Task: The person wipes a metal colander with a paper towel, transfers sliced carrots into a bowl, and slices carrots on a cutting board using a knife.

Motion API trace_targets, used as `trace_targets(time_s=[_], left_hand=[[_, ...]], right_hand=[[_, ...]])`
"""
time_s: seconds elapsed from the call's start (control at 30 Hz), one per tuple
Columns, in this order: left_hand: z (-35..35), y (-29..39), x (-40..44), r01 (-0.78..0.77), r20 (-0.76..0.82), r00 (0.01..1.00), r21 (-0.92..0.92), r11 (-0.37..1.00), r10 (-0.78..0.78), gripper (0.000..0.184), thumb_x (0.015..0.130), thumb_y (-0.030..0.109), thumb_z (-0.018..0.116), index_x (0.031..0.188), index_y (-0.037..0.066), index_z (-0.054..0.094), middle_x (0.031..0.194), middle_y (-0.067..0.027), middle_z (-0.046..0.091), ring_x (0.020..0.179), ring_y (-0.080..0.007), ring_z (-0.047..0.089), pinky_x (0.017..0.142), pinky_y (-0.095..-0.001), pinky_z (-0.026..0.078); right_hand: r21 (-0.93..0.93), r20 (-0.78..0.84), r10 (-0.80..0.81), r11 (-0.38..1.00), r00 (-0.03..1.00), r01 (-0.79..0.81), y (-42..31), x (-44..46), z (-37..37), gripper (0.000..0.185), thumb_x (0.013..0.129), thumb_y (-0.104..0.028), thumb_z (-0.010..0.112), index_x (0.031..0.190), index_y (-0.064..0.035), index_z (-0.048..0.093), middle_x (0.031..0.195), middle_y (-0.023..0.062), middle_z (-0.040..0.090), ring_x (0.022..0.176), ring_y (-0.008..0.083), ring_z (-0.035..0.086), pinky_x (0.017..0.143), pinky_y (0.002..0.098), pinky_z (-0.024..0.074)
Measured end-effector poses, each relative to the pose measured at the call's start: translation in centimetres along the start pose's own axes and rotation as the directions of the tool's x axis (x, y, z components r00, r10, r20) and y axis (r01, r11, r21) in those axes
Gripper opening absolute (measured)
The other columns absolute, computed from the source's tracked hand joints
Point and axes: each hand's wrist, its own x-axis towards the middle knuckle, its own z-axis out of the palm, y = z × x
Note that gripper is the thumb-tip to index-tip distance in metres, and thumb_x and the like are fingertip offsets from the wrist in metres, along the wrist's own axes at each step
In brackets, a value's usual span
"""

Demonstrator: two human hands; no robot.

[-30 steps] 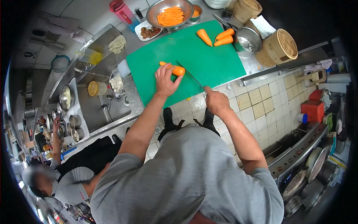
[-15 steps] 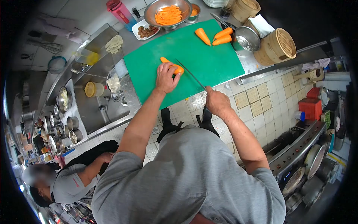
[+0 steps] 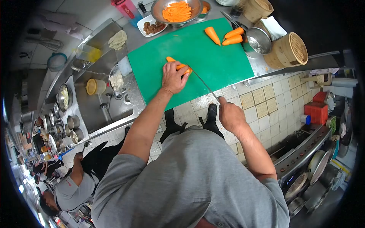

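My left hand [image 3: 175,78] is closed over a peeled carrot [image 3: 171,59] lying on the green cutting board [image 3: 159,49], its fingers and thumb pressing it down. The carrot's narrow end and thick end stick out on either side of the fingers. In my right hand [image 3: 232,116] is the handle of a long knife [image 3: 203,83]. Its blade slants up and left, the tip close to the carrot's thick end; whether it touches I cannot tell. Whole peeled carrots [image 3: 212,35] lie at the board's far right.
Behind the board are a steel bowl of cut carrot strips [image 3: 176,12] and a white dish of brown pieces [image 3: 151,27]. A steel pot [image 3: 258,41] and bamboo steamers [image 3: 287,51] stand right. A sink [image 3: 114,102] is left; a co-worker [image 3: 78,186] is at lower left.
My right hand has moved down and right with the knife, its tip now by the carrot's thick end. The view has shifted slightly. The co-worker has changed posture.
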Motion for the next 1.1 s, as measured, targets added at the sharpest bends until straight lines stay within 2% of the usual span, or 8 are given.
trace_targets(time_s=[0.13, 0.2, 0.33, 0.43, 0.5, 0.73, 0.93, 1.1], left_hand=[[-0.1, 0.0, 0.1, 0.012, 0.012, 1.000, -0.005, 1.000, -0.012, 0.033, 0.090, 0.030, 0.076, 0.121, 0.018, 0.075, 0.127, -0.0156, 0.056, 0.124, -0.0368, 0.051, 0.114, -0.0556, 0.034], [-0.1, -0.1, 0.1, 0.021, 0.026, 0.999, -0.010, 1.000, -0.021, 0.033, 0.090, 0.031, 0.076, 0.121, 0.018, 0.075, 0.127, -0.0155, 0.055, 0.123, -0.0371, 0.050, 0.114, -0.0557, 0.034], [-0.1, -0.3, 0.1, 0.046, 0.039, 0.998, -0.048, 0.998, -0.044, 0.032, 0.091, 0.031, 0.076, 0.121, 0.019, 0.075, 0.128, -0.0153, 0.055, 0.124, -0.0371, 0.050, 0.114, -0.0562, 0.034], [-0.5, -0.2, 0.3, 0.005, 0.013, 1.000, -0.038, 0.999, -0.004, 0.031, 0.091, 0.027, 0.076, 0.120, 0.018, 0.072, 0.123, -0.0149, 0.054, 0.119, -0.0378, 0.051, 0.105, -0.0559, 0.038], [-0.6, -0.1, 0.3, -0.002, 0.017, 1.000, -0.028, 1.000, 0.002, 0.031, 0.091, 0.027, 0.076, 0.120, 0.018, 0.072, 0.124, -0.0150, 0.054, 0.120, -0.0378, 0.051, 0.108, -0.0563, 0.037], [-0.2, -0.4, 0.2, 0.016, 0.028, 1.000, -0.047, 0.999, -0.015, 0.030, 0.092, 0.033, 0.073, 0.118, 0.019, 0.074, 0.127, -0.0149, 0.054, 0.125, -0.0390, 0.048, 0.114, -0.0585, 0.033], [0.0, -0.5, 0.2, -0.001, -0.020, 1.000, -0.055, 0.999, 0.000, 0.031, 0.091, 0.033, 0.074, 0.116, 0.015, 0.072, 0.125, -0.0148, 0.055, 0.123, -0.0390, 0.049, 0.114, -0.0580, 0.033], [-0.4, -0.2, 0.2, -0.011, -0.012, 1.000, -0.017, 1.000, 0.011, 0.035, 0.089, 0.028, 0.076, 0.121, 0.014, 0.069, 0.126, -0.0159, 0.054, 0.122, -0.0385, 0.050, 0.111, -0.0574, 0.035]], right_hand=[[-0.005, 0.041, 0.017, 1.000, 0.999, -0.016, -0.4, 0.0, -0.6, 0.027, 0.097, -0.006, 0.051, 0.124, -0.0007, 0.054, 0.092, 0.0281, 0.074, 0.091, 0.0470, 0.074, 0.079, 0.0571, 0.0577], [0.001, 0.082, 0.018, 1.000, 0.996, -0.018, 0.0, 0.5, -0.2, 0.020, 0.105, -0.013, 0.048, 0.122, -0.0026, 0.049, 0.089, 0.0287, 0.072, 0.088, 0.0486, 0.071, 0.078, 0.0608, 0.0546], [-0.008, 0.134, -0.001, 1.000, 0.991, 0.002, 0.3, 1.7, -0.6, 0.020, 0.104, -0.011, 0.046, 0.122, -0.0012, 0.048, 0.094, 0.0294, 0.073, 0.092, 0.0488, 0.071, 0.080, 0.0607, 0.0547], [-0.010, 0.134, -0.049, 0.999, 0.990, 0.050, -0.4, 3.8, -1.4, 0.019, 0.103, -0.008, 0.046, 0.120, -0.0008, 0.047, 0.098, 0.0301, 0.073, 0.095, 0.0498, 0.071, 0.081, 0.0610, 0.0544], [-0.028, 0.136, -0.085, 0.996, 0.987, 0.090, -1.6, 6.2, -1.8, 0.025, 0.097, -0.003, 0.047, 0.121, -0.0001, 0.047, 0.103, 0.0295, 0.074, 0.099, 0.0483, 0.072, 0.086, 0.0578, 0.0568], [-0.008, 0.056, -0.082, 0.997, 0.995, 0.082, -3.3, 14.9, 3.7, 0.022, 0.100, -0.007, 0.045, 0.121, -0.0017, 0.047, 0.109, 0.0288, 0.074, 0.103, 0.0479, 0.072, 0.091, 0.0573, 0.0563], [0.036, -0.004, -0.071, 0.997, 0.997, 0.071, -2.7, 13.4, 3.1, 0.023, 0.100, -0.011, 0.048, 0.122, -0.0026, 0.047, 0.106, 0.0269, 0.074, 0.102, 0.0478, 0.072, 0.089, 0.0577, 0.0562], [-0.062, 0.077, -0.064, 0.996, 0.995, 0.069, -2.1, 4.8, -1.2, 0.027, 0.096, -0.006, 0.055, 0.121, 0.0000, 0.048, 0.095, 0.0288, 0.074, 0.092, 0.0489, 0.073, 0.081, 0.0587, 0.0573]])
